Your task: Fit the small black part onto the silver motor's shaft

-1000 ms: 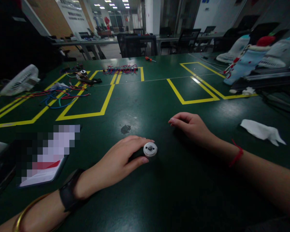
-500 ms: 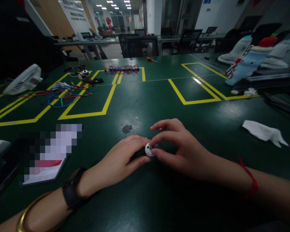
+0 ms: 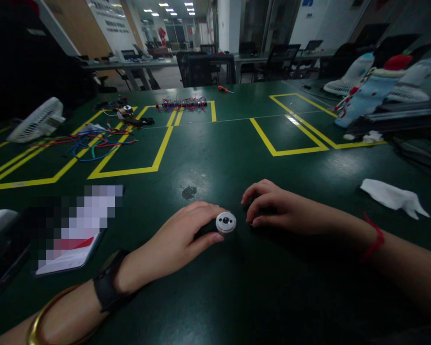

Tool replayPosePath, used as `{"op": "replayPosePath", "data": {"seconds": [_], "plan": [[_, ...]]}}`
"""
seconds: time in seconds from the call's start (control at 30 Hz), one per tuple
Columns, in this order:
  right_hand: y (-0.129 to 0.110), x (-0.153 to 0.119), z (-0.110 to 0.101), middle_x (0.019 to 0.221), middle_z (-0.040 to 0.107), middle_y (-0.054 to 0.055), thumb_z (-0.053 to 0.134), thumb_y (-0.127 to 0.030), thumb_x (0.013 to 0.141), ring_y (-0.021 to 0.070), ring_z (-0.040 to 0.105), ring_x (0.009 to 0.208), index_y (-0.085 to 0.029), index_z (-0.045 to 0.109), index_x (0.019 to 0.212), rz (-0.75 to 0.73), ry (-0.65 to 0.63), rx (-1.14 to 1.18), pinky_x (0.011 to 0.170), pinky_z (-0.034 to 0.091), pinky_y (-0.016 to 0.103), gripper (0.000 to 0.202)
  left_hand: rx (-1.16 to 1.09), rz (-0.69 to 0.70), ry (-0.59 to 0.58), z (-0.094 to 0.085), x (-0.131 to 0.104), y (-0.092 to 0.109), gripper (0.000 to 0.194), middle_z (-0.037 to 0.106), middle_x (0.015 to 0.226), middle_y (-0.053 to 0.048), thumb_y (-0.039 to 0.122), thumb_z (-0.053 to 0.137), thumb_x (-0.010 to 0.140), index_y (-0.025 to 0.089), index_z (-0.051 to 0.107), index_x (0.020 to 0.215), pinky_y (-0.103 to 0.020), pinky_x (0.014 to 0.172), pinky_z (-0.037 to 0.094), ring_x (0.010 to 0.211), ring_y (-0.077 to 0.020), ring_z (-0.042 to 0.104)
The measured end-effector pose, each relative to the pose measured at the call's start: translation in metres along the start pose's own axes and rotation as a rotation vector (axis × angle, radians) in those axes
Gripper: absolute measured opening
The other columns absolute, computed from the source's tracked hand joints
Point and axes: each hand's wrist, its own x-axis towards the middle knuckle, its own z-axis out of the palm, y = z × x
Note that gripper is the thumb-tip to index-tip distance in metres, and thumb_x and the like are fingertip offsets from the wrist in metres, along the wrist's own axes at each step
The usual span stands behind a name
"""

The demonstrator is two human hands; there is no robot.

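My left hand (image 3: 190, 230) is wrapped round a dark cylindrical object whose round silver end (image 3: 226, 222) faces up, with a dark centre and small holes beside it. Its thumb and fingers close on the body from the left. To the right of the silver end, apart from it, my right hand (image 3: 273, 206) rests low over the green table (image 3: 208, 306) with curled fingers. Something small may be at its thumb and index fingertips, too small to make out.
A phone (image 3: 82, 230) lies left of my left arm, and a white tissue (image 3: 395, 196) lies at the right. Coloured wires (image 3: 89, 141), a white fan (image 3: 38, 120), an orange screwdriver (image 3: 223, 89) and a blue plush bottle (image 3: 366, 96) stand or lie farther back.
My right hand has come off the silver end and moved to the right, uncovering its face. My left hand keeps its hold in nearly the same place.
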Motion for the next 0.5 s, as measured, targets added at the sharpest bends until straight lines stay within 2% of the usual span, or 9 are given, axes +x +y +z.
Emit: {"op": "replayPosePath", "data": {"seconds": [0.1,0.33,0.43,0.5], "plan": [[0.0067,0.0006,0.0032,0.118,0.057,0.006,0.066,-0.035,0.087,0.0261,0.046,0.114,-0.026,0.076,0.094,0.014,-0.034,-0.026,0.098,0.036,0.046,0.014,-0.008,0.0,-0.01,0.0004,0.0001,-0.0002,0.036,0.059,0.125,-0.003,0.032,0.057,0.096,0.029,0.05,0.132,-0.038,0.098,0.043,0.114,-0.0223,0.053],[0.0048,0.0007,0.0043,0.119,0.058,0.005,0.065,-0.035,0.088,0.0265,0.045,0.115,-0.029,0.076,0.094,-0.007,-0.036,-0.076,0.098,0.034,0.048,0.014,-0.011,0.006,-0.007,-0.0004,0.0001,0.0007,0.035,0.06,0.125,-0.005,0.031,0.055,0.097,0.028,0.051,0.132,-0.04,0.097,0.044,0.113,-0.0239,0.054],[0.0056,-0.0002,0.0025,0.119,0.06,0.005,0.067,-0.034,0.086,0.0264,0.047,0.116,-0.03,0.075,0.1,-0.01,-0.036,-0.019,0.099,0.035,0.048,0.016,-0.008,0.008,-0.006,-0.0008,0.0003,0.0007,0.034,0.06,0.124,-0.005,0.032,0.055,0.097,0.028,0.051,0.131,-0.04,0.097,0.044,0.113,-0.0238,0.055],[0.0064,-0.0003,0.0028,0.117,0.062,0.005,0.068,-0.032,0.085,0.0243,0.052,0.113,-0.028,0.073,0.106,-0.004,0.01,0.095,0.098,0.038,0.044,0.021,-0.007,0.006,-0.001,-0.0008,0.0003,0.0007,0.034,0.061,0.124,-0.004,0.032,0.056,0.097,0.028,0.052,0.13,-0.04,0.097,0.045,0.112,-0.0236,0.055]]}}
